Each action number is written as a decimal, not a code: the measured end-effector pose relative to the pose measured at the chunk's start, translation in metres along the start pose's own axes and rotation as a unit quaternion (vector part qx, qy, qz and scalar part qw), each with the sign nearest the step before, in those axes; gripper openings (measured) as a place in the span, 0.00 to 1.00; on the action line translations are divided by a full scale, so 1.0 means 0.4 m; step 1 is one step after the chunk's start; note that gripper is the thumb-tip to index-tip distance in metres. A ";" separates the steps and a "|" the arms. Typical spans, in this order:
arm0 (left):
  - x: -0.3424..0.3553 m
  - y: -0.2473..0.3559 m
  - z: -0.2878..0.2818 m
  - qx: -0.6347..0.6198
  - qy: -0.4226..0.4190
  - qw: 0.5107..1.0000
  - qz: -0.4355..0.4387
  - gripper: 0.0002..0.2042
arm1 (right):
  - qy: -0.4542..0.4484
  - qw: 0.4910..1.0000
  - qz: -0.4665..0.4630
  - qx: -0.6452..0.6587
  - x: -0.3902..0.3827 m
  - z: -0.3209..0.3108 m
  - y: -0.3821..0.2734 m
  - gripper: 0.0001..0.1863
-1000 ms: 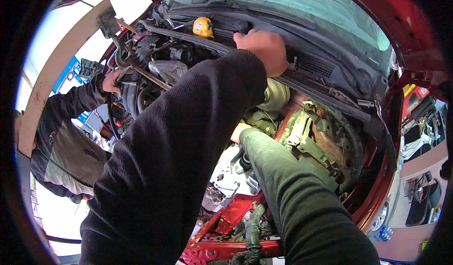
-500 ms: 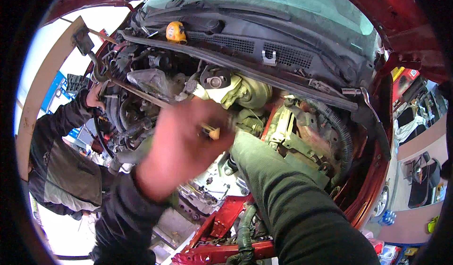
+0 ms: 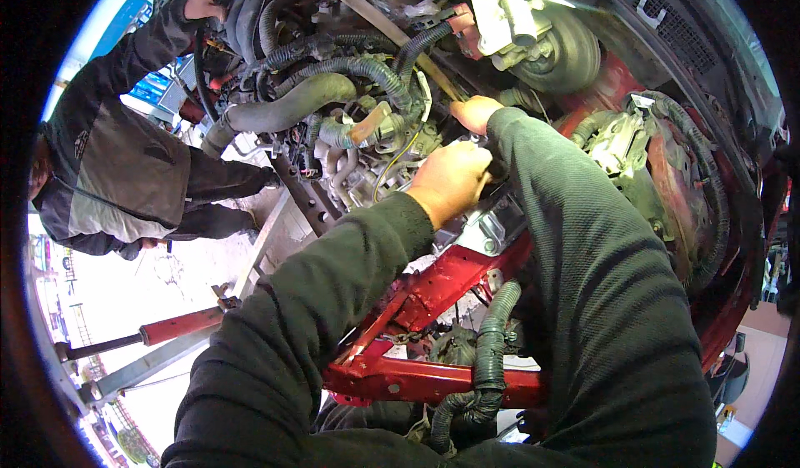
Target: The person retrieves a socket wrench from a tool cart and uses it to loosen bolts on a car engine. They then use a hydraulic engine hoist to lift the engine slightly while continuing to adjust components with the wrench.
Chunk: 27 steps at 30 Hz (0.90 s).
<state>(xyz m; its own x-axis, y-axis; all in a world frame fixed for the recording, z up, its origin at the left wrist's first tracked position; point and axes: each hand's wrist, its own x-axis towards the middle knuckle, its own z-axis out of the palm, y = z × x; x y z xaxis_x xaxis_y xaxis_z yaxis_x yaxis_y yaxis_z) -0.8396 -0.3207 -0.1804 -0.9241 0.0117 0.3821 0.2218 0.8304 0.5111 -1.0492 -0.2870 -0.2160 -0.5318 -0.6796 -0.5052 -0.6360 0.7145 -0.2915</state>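
Note:
My left hand (image 3: 454, 176) is closed, knuckles up, low in the engine bay beside a pale metal bracket (image 3: 487, 233). What its fingers grip is hidden beneath it. Just beyond, my right hand (image 3: 477, 116) is curled with its fingers pointing down, partly covered by its own sleeve; its grip is also hidden. A long tan strap or bar (image 3: 367, 10) slants down from the far side and ends near the right hand. Left of both hands lies the engine (image 3: 354, 172) with its thick grey hose (image 3: 292, 101) and ribbed cable sleeves.
A red front crossmember (image 3: 433, 380) with a ribbed conduit (image 3: 492, 335) stands below my arms. The round brake booster (image 3: 567, 55) is at the far right. Another person (image 3: 125, 160) stands at left, one hand on the engine. A red cylinder (image 3: 179, 325) lies on a hoist's frame.
The view has shifted, bringing the engine's lower front into sight. My left hand, blurred and raised before, is now down beside the bracket. My right hand, hidden earlier, now shows. The yellow object has left view.

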 end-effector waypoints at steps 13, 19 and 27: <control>0.059 -0.003 0.092 0.061 -0.033 0.997 -0.030 0.07 | -0.010 0.998 0.024 0.065 -0.022 -0.015 -0.017 0.36; 0.053 0.010 0.094 0.075 -0.051 0.996 -0.023 0.08 | -0.011 0.998 0.029 0.056 -0.019 -0.014 -0.012 0.37; 0.047 0.022 0.082 0.093 -0.033 0.994 -0.037 0.08 | -0.018 0.994 0.062 0.093 -0.028 -0.018 -0.019 0.37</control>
<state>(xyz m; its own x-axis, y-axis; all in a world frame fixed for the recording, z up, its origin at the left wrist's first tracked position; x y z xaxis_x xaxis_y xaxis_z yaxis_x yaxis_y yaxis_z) -0.8654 -0.2949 -0.1941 -0.9556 -0.0217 0.2939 0.0965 0.9192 0.3818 -1.0426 -0.2861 -0.2023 -0.5778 -0.5805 -0.5737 -0.4510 0.8129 -0.3684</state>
